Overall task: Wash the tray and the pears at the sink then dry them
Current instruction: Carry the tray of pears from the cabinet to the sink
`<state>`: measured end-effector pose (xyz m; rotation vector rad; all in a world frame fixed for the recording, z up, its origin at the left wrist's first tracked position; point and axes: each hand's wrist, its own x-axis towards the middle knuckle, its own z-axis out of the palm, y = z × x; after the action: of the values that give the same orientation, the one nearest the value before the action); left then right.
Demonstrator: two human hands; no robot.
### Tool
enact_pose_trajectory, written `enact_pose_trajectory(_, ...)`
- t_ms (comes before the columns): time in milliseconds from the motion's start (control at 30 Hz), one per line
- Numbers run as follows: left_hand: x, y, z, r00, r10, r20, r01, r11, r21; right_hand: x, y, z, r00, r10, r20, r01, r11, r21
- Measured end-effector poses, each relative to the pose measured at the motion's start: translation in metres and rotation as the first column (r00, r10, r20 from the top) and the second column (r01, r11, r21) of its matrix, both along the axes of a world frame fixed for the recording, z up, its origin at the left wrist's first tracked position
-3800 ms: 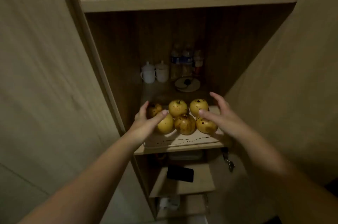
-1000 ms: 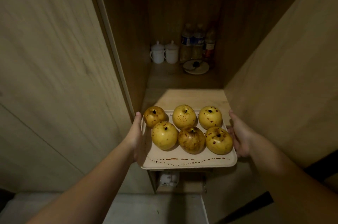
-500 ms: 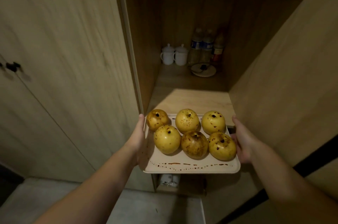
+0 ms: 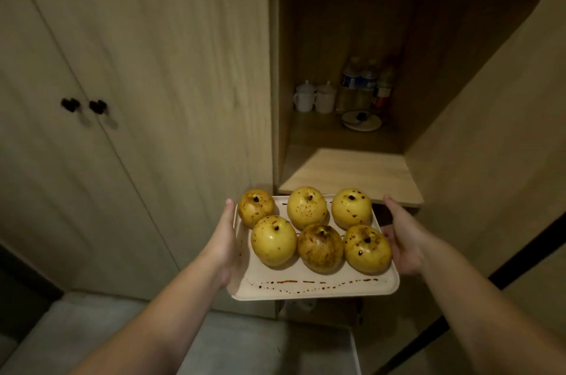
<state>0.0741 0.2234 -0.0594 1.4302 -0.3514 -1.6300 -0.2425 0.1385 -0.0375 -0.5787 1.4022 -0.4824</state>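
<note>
the left hand [image 4: 223, 239] grips the left edge of the tray [image 4: 309, 288], thumb on the rim; the right hand [image 4: 404, 239] grips the right edge, fingers curled under; the tray is held in the air in front of the open cupboard shelf [image 4: 346, 172]; six spotted yellow pears [image 4: 309, 209] sit on it in two rows of three; dark drips mark the tray's near rim; two white cups [image 4: 315, 97] and some bottles [image 4: 364, 83] stand at the back of the shelf.

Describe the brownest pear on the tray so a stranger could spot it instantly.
Find the cream rectangular plastic tray held at both sides. Six round yellow pears sit in two rows. The near row's middle pear is it: mottled brown nearly all over, while its neighbours are mainly yellow.
</note>
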Motion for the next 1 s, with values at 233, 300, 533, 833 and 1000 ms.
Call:
enact_pose_trajectory(233, 0.092, 0.072, 0.019, 0.975, 0.189, 0.118, -0.192, 0.981, 0.008, 0.107, 0.020, 0.006, 0.976, 0.194, 0.100, -0.197, 0.980, 0.023)
enact_pose_trajectory(300, 0.119, 0.097, 0.024, 0.961, 0.251, 0.117, -0.253, 0.968, -0.004, 0.145, 0.023, 0.007, 0.956, 0.267, 0.119, -0.271, 0.963, 0.015)
enact_pose_trajectory(533, 0.204, 0.191, 0.043, 0.870, 0.474, 0.131, -0.474, 0.880, -0.037, 0.290, 0.039, 0.015, 0.849, 0.505, 0.151, -0.512, 0.859, 0.004)
enact_pose_trajectory(833, 0.265, 0.306, 0.049, 0.579, 0.812, 0.070, -0.809, 0.583, -0.076, 0.477, 0.083, 0.014, 0.562, 0.807, 0.183, -0.823, 0.567, 0.025)
enact_pose_trajectory(1000, 0.266, 0.359, 0.039, 0.325, 0.944, 0.052, -0.943, 0.328, -0.061, 0.561, 0.119, 0.010, 0.309, 0.931, 0.195, -0.951, 0.305, 0.051)
